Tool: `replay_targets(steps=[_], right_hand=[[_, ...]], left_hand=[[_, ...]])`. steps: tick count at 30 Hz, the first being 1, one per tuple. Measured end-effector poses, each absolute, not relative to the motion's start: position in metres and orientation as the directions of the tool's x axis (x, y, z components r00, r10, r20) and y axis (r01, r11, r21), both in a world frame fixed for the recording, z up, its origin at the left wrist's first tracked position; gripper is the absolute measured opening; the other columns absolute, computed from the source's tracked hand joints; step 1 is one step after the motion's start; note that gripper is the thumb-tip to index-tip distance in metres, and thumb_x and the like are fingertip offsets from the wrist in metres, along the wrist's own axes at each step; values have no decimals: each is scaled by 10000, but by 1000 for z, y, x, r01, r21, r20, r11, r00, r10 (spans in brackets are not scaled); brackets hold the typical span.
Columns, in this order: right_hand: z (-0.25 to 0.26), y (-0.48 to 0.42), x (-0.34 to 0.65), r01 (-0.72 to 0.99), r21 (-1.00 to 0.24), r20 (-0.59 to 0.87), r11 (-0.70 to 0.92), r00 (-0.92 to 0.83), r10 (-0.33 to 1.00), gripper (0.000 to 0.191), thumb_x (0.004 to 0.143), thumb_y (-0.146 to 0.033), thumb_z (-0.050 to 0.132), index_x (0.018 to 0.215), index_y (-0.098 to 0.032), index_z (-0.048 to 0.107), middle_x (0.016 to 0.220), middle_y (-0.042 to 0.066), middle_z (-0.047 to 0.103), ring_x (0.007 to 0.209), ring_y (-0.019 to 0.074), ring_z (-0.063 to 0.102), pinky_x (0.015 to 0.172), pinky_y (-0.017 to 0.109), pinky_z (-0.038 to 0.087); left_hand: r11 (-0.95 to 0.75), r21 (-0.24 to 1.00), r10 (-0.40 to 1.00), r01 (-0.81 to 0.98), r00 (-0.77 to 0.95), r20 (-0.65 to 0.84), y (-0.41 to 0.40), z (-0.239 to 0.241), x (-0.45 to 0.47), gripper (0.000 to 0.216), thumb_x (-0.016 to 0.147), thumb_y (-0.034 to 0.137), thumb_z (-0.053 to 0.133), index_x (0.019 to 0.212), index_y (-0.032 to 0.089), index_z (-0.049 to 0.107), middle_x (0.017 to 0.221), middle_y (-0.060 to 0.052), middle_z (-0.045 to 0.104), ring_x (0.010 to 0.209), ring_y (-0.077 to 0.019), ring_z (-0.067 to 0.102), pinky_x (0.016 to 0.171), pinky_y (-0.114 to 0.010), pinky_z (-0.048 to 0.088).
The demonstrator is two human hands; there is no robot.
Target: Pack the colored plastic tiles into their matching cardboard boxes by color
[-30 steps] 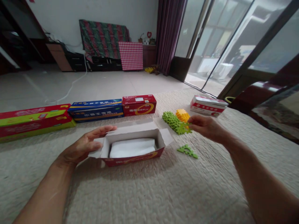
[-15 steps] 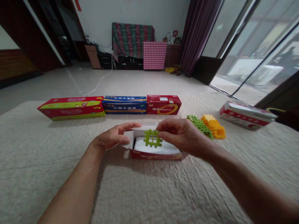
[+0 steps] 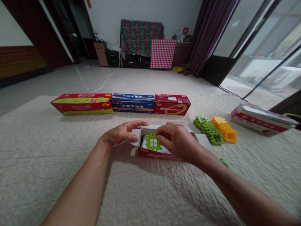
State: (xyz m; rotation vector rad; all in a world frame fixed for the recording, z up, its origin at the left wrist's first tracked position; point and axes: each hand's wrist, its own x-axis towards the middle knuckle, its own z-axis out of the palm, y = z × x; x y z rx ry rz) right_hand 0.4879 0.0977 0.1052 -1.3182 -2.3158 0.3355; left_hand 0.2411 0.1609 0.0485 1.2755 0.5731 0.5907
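An open red carton (image 3: 160,154) with white inner walls and flaps lies in front of me, something white inside it. My left hand (image 3: 122,133) grips its left end, thumb on the flap and fingers along the far edge. Between the thumb and fingers of my right hand (image 3: 175,139) is a green plastic building-block piece (image 3: 153,142), square with notched edges and a window-like grid. It is held low over the left part of the carton's opening; whether it touches the white contents I cannot tell. My right hand hides much of the carton's right side.
Red-yellow (image 3: 82,105), blue (image 3: 133,103) and red (image 3: 172,105) boxes stand in a row behind. Rightward lie green blocks (image 3: 208,130), orange blocks (image 3: 224,130) and a white-red box (image 3: 262,121). Another green piece (image 3: 225,163) shows by my right forearm on the quilted cover (image 3: 150,191).
The view has swung slightly left. My right hand has lowered the green piece a little into the carton's opening. My left hand keeps its hold on the carton's end.
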Motion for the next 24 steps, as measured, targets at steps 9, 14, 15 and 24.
replay_targets(steps=[9,14,15,24], right_hand=[[112,89,496,861,-339,137,379,-353,925,181,850,-154,552,742,-168,697,649,17,602,570,104,473,574,256,321],[117,87,498,876,-343,-4,338,-361,933,224,832,-180,537,666,-177,688,519,-24,505,473,79,371,501,252,243],[118,87,497,873,-336,-17,354,-381,924,236,830,-178,533,638,-174,671,502,-32,475,463,72,347,494,252,227],[117,86,490,848,-356,-11,393,-424,906,281,849,-166,497,590,-158,606,477,-58,389,441,49,293,490,247,197]], left_hand=[[210,974,696,-83,712,-90,159,51,241,770,614,292,856,1332,216,589,1339,-113,635,1112,-282,649,902,-351,528],[202,976,701,-76,707,-91,159,52,242,778,605,294,859,1333,217,595,1351,-114,630,1124,-294,644,898,-351,527],[197,978,703,-74,706,-88,159,52,242,775,606,297,859,1332,218,597,1353,-114,629,1127,-296,642,897,-352,527],[176,982,700,-71,710,-74,159,50,241,763,626,296,844,1341,218,588,1368,-112,619,1146,-293,632,916,-351,522]])
